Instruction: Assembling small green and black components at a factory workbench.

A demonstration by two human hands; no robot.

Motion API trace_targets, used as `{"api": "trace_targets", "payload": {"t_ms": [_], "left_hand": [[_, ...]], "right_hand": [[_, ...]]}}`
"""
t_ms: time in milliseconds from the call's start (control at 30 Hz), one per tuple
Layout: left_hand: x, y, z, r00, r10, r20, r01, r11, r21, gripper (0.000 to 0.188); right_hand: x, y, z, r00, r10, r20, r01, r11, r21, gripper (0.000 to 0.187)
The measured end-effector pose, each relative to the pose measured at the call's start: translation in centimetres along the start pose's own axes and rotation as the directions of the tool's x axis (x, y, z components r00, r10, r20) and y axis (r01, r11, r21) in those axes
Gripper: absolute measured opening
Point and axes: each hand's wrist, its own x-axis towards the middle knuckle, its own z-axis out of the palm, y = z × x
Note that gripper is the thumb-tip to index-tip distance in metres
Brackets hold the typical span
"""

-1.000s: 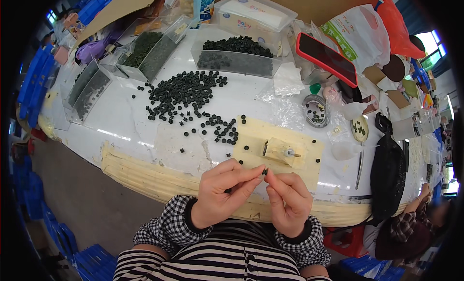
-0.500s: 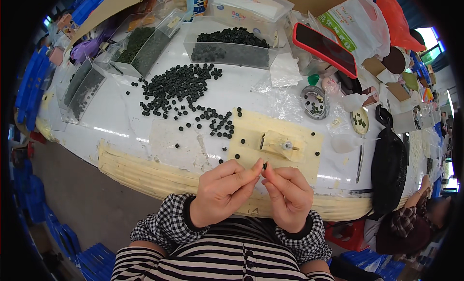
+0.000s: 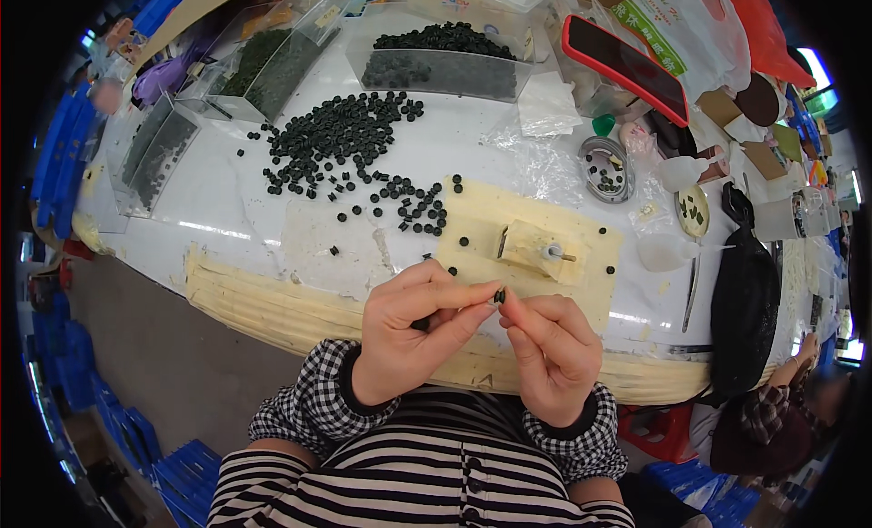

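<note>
Between the fingertips of my left hand (image 3: 409, 328) and my right hand (image 3: 554, 342) is a small black grooved rubber part (image 3: 500, 295). Both hands pinch it over the near edge of the table. Just beyond them, a taped block with a metal pin (image 3: 540, 250) stands on a cream taped pad (image 3: 472, 205). A few more black parts lie singly on and around this pad. Farther left spreads a loose pile of black rubber parts (image 3: 336, 133) on the white table.
Behind the pile stand clear bins, one holding black parts (image 3: 445, 42). A red-cased phone (image 3: 625, 69) leans at the back right. Near it are a round dish (image 3: 607, 169), a squeeze bottle (image 3: 668, 253), tweezers (image 3: 692, 292) and a black bag (image 3: 745, 301). Another person sits at far right.
My hands still pinch the black part at nearly the same place. The part is turned slightly between the fingertips. The view has shifted a little.
</note>
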Motion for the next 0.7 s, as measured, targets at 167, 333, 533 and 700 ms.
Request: {"api": "trace_targets", "payload": {"t_ms": [167,333,533,700], "left_hand": [[-0.01,0.01,-0.03,1.0,-0.009,-0.01,0.009,1.0,0.003,0.025],[-0.07,0.08,-0.02,1.0,-0.001,-0.021,0.001,1.0,0.013,0.025],[-0.03,-0.06,-0.08,1.0,0.011,-0.015,-0.011,1.0,0.027,0.025],[-0.08,0.03,-0.02,1.0,0.011,-0.026,-0.01,1.0,0.023,0.025]], "right_hand": [[0.07,-0.05,-0.07,1.0,-0.005,0.007,0.005,1.0,-0.008,0.033],[0.0,-0.04,-0.03,1.0,-0.003,0.012,0.003,1.0,-0.011,0.033],[0.07,0.01,-0.02,1.0,-0.019,0.006,0.019,1.0,-0.013,0.033],[0.03,-0.04,-0.02,1.0,-0.014,0.012,0.015,1.0,-0.01,0.033]]}}
